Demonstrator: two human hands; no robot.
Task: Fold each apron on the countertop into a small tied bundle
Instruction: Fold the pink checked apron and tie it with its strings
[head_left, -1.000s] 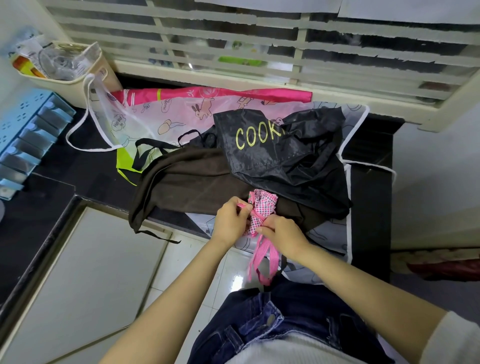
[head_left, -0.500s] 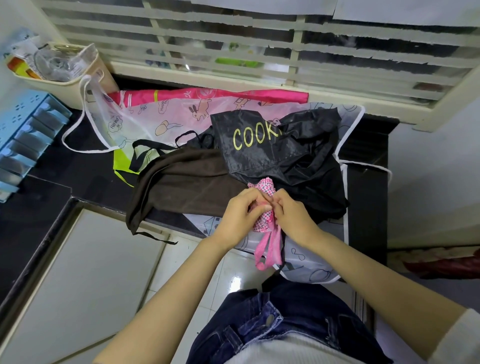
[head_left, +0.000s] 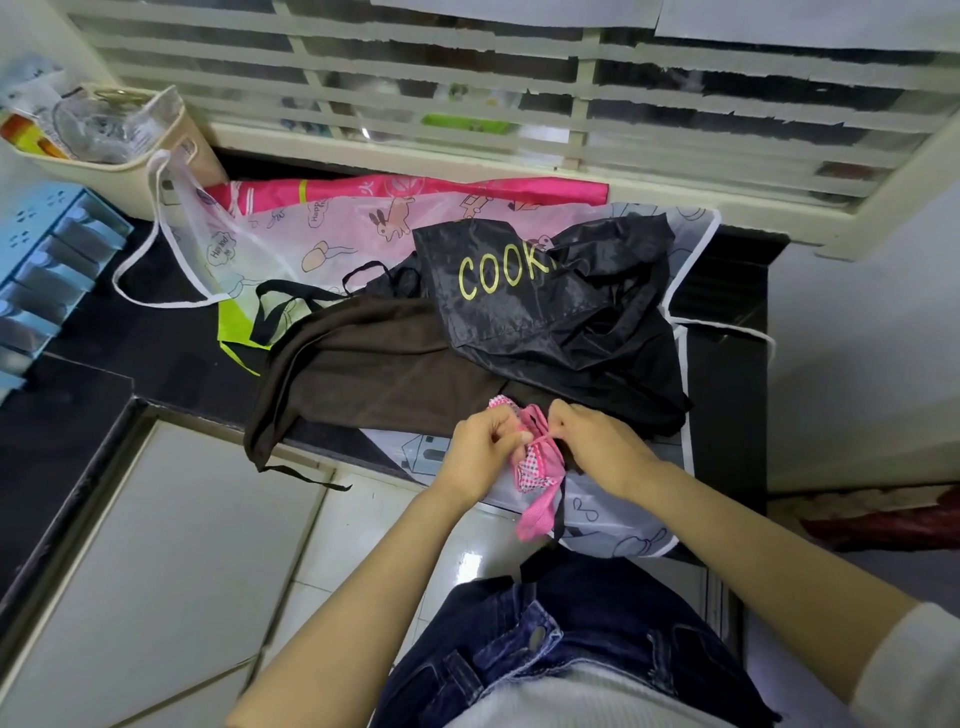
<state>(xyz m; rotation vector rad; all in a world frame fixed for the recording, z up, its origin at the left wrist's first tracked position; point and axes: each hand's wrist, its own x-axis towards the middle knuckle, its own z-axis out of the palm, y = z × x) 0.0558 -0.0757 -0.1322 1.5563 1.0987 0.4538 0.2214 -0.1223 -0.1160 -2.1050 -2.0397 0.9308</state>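
Apron bundle (head_left: 536, 464): crumpled pink gingham, dangling ties (head_left: 535, 515)

Window: a wide window (head_left: 467, 98) with cream horizontal slats spans the back; paper sheets (head_left: 519, 6) hang over its top edge, and daylight shows between the slats.
Countertop: a black, polished countertop (head_left: 130, 353) runs under the window and down the left side.
Left corner: a cream plastic basket (head_left: 161, 150) of clear wrappers sits near a pale blue rack (head_left: 47, 270).
Floor: glossy white tiles (head_left: 374, 530) catch a bright reflection.
Right side: a plain pale wall (head_left: 857, 374), with a dark red mat (head_left: 883, 525) at its foot.
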